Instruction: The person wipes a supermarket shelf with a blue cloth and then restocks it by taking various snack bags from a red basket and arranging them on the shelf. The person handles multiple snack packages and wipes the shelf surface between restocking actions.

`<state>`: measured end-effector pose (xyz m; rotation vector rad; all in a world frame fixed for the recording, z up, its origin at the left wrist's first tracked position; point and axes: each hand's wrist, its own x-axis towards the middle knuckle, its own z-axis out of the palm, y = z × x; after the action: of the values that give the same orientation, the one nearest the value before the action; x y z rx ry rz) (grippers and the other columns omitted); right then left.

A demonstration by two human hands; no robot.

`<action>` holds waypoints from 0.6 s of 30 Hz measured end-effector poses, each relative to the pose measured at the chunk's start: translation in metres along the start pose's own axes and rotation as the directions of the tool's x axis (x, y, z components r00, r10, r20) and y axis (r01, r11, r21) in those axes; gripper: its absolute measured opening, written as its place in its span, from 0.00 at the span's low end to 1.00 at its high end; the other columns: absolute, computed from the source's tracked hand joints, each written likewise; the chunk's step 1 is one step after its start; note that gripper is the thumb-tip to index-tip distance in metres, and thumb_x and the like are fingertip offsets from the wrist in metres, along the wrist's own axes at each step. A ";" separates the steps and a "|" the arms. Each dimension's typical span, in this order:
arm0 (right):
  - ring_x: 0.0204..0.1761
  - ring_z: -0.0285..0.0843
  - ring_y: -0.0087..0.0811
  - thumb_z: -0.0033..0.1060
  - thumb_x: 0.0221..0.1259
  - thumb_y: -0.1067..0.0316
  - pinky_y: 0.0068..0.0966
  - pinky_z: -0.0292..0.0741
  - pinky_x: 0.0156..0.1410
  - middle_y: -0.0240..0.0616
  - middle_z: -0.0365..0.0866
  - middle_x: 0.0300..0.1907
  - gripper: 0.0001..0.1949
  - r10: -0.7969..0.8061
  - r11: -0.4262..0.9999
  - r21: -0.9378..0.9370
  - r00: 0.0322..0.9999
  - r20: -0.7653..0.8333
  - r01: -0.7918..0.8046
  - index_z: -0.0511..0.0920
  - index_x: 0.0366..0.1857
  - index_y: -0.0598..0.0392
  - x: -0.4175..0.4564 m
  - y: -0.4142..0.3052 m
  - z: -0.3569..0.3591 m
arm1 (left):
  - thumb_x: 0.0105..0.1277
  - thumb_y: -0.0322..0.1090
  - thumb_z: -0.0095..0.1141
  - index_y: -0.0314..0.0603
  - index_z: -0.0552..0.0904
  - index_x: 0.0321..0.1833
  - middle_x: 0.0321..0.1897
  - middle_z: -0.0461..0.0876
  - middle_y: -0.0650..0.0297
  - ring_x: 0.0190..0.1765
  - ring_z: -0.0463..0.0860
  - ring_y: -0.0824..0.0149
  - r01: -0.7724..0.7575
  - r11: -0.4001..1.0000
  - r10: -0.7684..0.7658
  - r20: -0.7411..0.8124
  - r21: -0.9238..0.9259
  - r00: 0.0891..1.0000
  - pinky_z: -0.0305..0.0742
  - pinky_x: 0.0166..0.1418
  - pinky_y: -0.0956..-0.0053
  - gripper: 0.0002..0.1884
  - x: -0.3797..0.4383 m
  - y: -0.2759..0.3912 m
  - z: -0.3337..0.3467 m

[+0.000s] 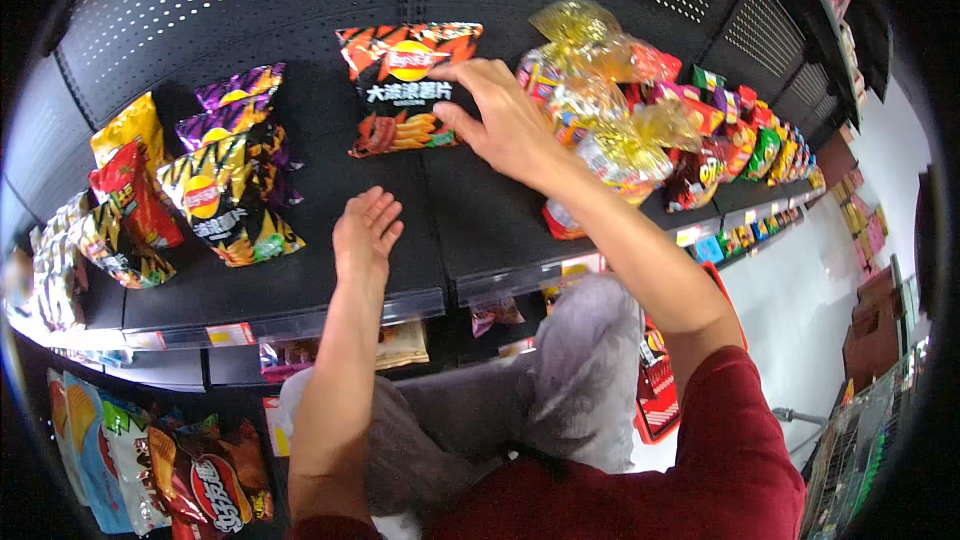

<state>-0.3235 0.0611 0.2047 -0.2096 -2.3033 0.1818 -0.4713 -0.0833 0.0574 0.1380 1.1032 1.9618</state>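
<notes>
A black and orange Lay's potato chip bag (409, 101) stands upright on the black shelf (420, 217), its front towards me. My right hand (499, 112) reaches across the bag's right side, with thumb and index finger apart over its front. Whether the fingertips touch the bag I cannot tell. Lower and to the left, my left hand (366, 232) hovers near the shelf's front part, palm up, fingers loosely bent, holding nothing. Black and yellow Lay's bags (225, 202) stand left of it, with purple and black bags (232, 112) behind them.
Snack packs in gold-tied clear bags (600, 105) crowd the right, beside several small colourful packets (750, 142). A red shopping basket (660, 405) sits by my right leg. Red (135, 195) and yellow (131, 127) bags stand far left. Larger snack bags (202, 472) fill the lower left.
</notes>
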 end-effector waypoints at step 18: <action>0.52 0.78 0.46 0.63 0.61 0.59 0.41 0.77 0.56 0.43 0.80 0.41 0.08 -0.011 0.961 -0.271 0.992 0.124 0.045 0.85 0.38 0.47 0.103 0.074 0.062 | 0.77 0.48 0.43 0.37 0.77 0.62 0.57 0.82 0.57 0.57 0.81 0.61 0.053 0.999 -0.053 0.014 -0.011 0.999 0.76 0.55 0.65 0.23 -0.003 -0.006 0.013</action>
<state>-0.4306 0.1508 0.2222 -0.3136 -2.4471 -0.1448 -0.4599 -0.0761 0.0618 0.1150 1.0759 1.9171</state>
